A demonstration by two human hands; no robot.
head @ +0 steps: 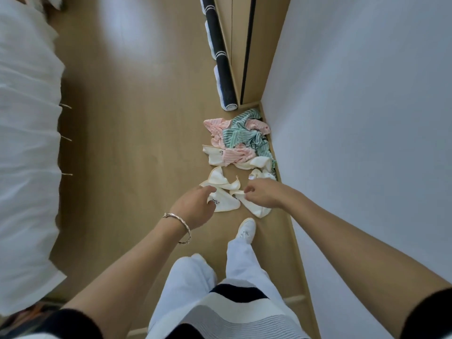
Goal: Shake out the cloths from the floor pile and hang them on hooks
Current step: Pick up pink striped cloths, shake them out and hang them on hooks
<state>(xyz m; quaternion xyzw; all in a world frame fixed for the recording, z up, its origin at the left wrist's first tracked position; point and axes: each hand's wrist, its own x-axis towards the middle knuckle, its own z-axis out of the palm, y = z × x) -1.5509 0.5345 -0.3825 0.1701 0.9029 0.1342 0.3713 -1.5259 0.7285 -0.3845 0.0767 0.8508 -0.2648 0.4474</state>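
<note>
By the wall (354, 118), a cloth (226, 204) is lying on the floor (137, 133) near the pile (238, 140). The left hand (193, 207) is hovering over it, grip wide; I cannot tell the right hand (263, 194)'s grip.

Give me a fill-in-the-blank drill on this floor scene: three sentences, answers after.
1. The bracelet sits on the ___ wrist.
2. The pile holds cream, pink-striped and ___-striped cloths.
3. The pile lies on the floor along the white ___ on the person's right.
Missing words: left; green; wall.
</note>
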